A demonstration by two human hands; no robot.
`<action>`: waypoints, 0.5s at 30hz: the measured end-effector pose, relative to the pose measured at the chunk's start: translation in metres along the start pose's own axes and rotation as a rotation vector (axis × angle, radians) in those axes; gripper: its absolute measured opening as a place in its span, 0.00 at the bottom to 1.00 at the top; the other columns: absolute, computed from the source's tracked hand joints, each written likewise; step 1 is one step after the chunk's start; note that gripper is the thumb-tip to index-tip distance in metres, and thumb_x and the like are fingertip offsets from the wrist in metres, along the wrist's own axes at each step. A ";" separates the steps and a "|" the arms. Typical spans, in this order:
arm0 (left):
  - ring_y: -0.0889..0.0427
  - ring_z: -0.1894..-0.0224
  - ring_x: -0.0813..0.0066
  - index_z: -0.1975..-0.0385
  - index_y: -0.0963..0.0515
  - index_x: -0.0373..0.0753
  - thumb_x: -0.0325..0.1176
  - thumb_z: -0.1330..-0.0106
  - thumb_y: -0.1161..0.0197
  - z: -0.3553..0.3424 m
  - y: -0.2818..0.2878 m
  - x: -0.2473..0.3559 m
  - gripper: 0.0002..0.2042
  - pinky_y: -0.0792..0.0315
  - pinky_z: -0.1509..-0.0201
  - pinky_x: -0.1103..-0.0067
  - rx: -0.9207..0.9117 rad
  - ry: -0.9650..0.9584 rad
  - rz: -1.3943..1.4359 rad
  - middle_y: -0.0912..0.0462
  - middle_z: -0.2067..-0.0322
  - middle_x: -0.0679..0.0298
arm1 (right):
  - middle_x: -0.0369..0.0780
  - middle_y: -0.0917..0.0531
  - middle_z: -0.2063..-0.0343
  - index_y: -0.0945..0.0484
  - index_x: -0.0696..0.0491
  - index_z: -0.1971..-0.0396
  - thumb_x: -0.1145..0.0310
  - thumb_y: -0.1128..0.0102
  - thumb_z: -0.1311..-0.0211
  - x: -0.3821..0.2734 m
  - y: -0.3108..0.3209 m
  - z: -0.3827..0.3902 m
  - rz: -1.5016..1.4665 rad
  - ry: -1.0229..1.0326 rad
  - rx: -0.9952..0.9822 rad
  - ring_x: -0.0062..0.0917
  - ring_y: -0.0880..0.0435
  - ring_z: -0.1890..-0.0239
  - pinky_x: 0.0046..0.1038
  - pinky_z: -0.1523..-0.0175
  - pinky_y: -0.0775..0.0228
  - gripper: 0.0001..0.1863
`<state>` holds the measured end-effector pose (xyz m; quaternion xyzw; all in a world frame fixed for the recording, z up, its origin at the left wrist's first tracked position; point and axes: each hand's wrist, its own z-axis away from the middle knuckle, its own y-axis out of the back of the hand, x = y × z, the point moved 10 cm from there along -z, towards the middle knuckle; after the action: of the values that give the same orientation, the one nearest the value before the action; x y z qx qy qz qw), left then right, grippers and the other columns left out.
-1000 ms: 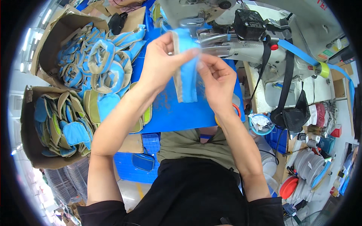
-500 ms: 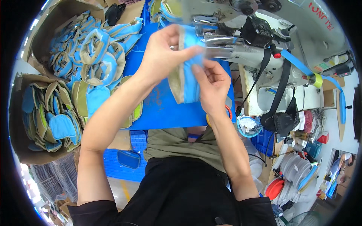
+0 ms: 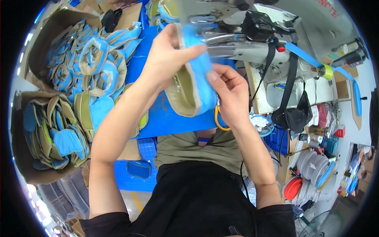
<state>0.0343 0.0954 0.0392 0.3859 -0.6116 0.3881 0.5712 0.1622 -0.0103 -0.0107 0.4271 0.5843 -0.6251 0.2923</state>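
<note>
A curved fabric piece (image 3: 204,81), blue outside with a beige edge and an olive inner side, is held up over the blue tabletop. My left hand (image 3: 167,55) grips its upper part, thumb across the blue face and fingers behind. On its right edge, my right hand (image 3: 231,89) has the thumb and bent fingers closed; the exact grip is partly hidden. The piece's blurred upper end is close to the metal parts of a sewing machine (image 3: 258,49). Below my right hand, a yellow ring-shaped handle (image 3: 218,118) lies at the table edge.
At left, one cardboard box (image 3: 29,53) holds blue-and-beige fabric rings (image 3: 94,55); another (image 3: 19,130) holds flat olive-and-blue pieces (image 3: 67,142). A blue table (image 3: 158,118) lies beneath my hands. Blue tape (image 3: 302,55) runs past the machine. A small bin (image 3: 262,124) stands right of my forearm.
The fabric piece has tilted, its lower end swinging toward me and showing more olive inside. My right hand has shifted slightly down along its edge. More of the yellow handle shows.
</note>
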 end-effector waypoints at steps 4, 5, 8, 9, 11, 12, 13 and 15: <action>0.13 0.58 0.72 0.42 0.31 0.28 0.22 0.42 0.25 0.003 0.000 0.002 0.29 0.18 0.53 0.76 0.013 -0.014 0.090 0.14 0.57 0.57 | 0.35 0.15 0.65 0.19 0.59 0.53 0.64 0.39 0.24 -0.053 0.043 -0.011 0.176 0.269 0.163 0.17 0.18 0.64 0.21 0.57 0.26 0.13; 0.13 0.59 0.72 0.42 0.32 0.28 0.21 0.41 0.25 0.004 0.000 0.002 0.29 0.18 0.54 0.76 0.012 -0.003 0.115 0.14 0.57 0.57 | 0.36 0.16 0.66 0.19 0.60 0.55 0.61 0.42 0.22 -0.068 0.057 -0.017 0.203 0.358 0.207 0.18 0.18 0.65 0.22 0.58 0.25 0.15; 0.13 0.61 0.74 0.41 0.33 0.28 0.20 0.41 0.26 0.002 -0.002 0.000 0.29 0.17 0.57 0.76 -0.008 0.017 0.120 0.14 0.58 0.57 | 0.36 0.17 0.68 0.21 0.58 0.59 0.59 0.42 0.22 -0.090 0.078 -0.033 0.207 0.424 0.235 0.19 0.18 0.68 0.22 0.61 0.26 0.15; 0.13 0.62 0.74 0.42 0.33 0.28 0.20 0.41 0.26 0.003 0.000 -0.001 0.29 0.17 0.58 0.77 -0.008 0.022 0.122 0.13 0.58 0.58 | 0.36 0.17 0.68 0.21 0.57 0.60 0.58 0.41 0.23 -0.091 0.077 -0.036 0.200 0.432 0.209 0.19 0.18 0.68 0.22 0.62 0.26 0.15; 0.12 0.61 0.73 0.42 0.34 0.28 0.20 0.40 0.27 0.001 -0.003 -0.001 0.28 0.17 0.57 0.77 -0.014 0.011 0.124 0.13 0.58 0.57 | 0.35 0.17 0.70 0.21 0.55 0.63 0.59 0.39 0.24 -0.087 0.075 -0.037 0.064 0.375 0.212 0.18 0.19 0.70 0.21 0.64 0.27 0.13; 0.12 0.61 0.73 0.42 0.34 0.28 0.20 0.40 0.27 0.001 -0.003 -0.001 0.28 0.17 0.57 0.77 -0.011 0.006 0.125 0.13 0.58 0.57 | 0.35 0.17 0.70 0.21 0.55 0.64 0.60 0.38 0.25 -0.079 0.072 -0.032 0.010 0.334 0.233 0.18 0.19 0.70 0.21 0.64 0.28 0.13; 0.12 0.61 0.73 0.42 0.34 0.28 0.20 0.40 0.27 0.000 -0.003 -0.001 0.28 0.17 0.57 0.77 -0.008 0.000 0.125 0.13 0.58 0.56 | 0.35 0.17 0.70 0.21 0.55 0.64 0.60 0.38 0.25 -0.071 0.069 -0.026 -0.046 0.293 0.254 0.18 0.19 0.70 0.20 0.64 0.28 0.13; 0.12 0.60 0.73 0.41 0.33 0.30 0.22 0.39 0.27 0.001 -0.003 -0.001 0.27 0.17 0.56 0.77 -0.016 0.016 0.141 0.14 0.57 0.58 | 0.34 0.15 0.73 0.16 0.57 0.59 0.65 0.29 0.33 -0.053 0.035 -0.011 0.170 0.201 0.223 0.14 0.20 0.72 0.18 0.66 0.28 0.12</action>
<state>0.0372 0.0935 0.0380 0.3341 -0.6359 0.4256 0.5503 0.2188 -0.0116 0.0192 0.5652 0.4992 -0.6133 0.2348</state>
